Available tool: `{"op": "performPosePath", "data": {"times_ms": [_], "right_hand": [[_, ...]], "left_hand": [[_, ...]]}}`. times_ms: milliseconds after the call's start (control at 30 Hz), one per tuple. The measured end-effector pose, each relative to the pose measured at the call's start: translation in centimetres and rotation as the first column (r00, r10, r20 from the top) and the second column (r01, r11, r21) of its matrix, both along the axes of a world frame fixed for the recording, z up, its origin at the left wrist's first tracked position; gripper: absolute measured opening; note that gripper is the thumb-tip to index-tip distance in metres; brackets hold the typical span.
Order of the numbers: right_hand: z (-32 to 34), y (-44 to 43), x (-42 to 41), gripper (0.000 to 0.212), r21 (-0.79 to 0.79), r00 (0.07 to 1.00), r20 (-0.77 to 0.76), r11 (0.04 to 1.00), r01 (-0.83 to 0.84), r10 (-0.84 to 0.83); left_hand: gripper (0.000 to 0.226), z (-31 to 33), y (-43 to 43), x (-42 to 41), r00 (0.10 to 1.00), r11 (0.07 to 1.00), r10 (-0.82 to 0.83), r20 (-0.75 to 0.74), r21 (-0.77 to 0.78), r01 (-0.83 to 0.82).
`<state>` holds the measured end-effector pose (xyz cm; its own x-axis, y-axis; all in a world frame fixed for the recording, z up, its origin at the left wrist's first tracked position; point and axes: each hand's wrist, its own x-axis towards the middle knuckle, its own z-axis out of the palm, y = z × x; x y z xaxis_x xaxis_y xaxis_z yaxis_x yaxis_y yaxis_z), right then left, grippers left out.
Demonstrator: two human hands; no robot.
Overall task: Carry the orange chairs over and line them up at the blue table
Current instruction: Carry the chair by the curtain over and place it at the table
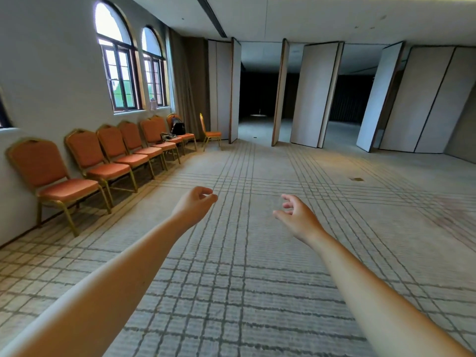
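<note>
Both hands reach forward holding nothing, the left hand (194,205) with fingers loosely curled, the right hand (300,218) relaxed and spread, while the orange chairs (90,157) stand in a row along the left wall, well apart from them, beside wide carpet (257,266) stretching to the partition panels (316,94).

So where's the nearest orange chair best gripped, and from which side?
Probably the backrest's top rail with one hand and the seat's front edge with the other, coming from the front: the nearest orange chair backs onto the wall, seat facing out.
</note>
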<state>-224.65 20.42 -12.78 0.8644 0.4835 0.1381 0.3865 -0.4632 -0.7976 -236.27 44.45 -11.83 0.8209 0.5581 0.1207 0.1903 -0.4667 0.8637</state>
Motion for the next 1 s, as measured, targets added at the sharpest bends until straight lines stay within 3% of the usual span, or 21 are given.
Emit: {"op": "performPosePath", "data": {"times_ms": [433, 700, 1000], "right_hand": [[-0.8, 13.5, 28.4, 0.061, 0.023, 0.999, -0.01, 0.999, 0.045, -0.045], [0.4, 21.8, 51.9, 0.062, -0.016, 1.0, 0.013, 1.0, -0.018, 0.018], [1.0, 31.1, 72.4, 0.063, -0.038, 0.996, 0.018, 0.996, -0.083, 0.084]], "left_hand": [[0.042, -0.7, 13.3, 28.8, 0.999, 0.997, 0.012, -0.053, 0.077, -0.008], [0.04, 1.1, 21.4, 51.0, 0.996, 0.996, 0.092, -0.012, -0.001, -0.092], [0.041, 0.9, 30.1, 69.8, 0.988, 0.988, 0.152, -0.027, -0.032, -0.153]]}}
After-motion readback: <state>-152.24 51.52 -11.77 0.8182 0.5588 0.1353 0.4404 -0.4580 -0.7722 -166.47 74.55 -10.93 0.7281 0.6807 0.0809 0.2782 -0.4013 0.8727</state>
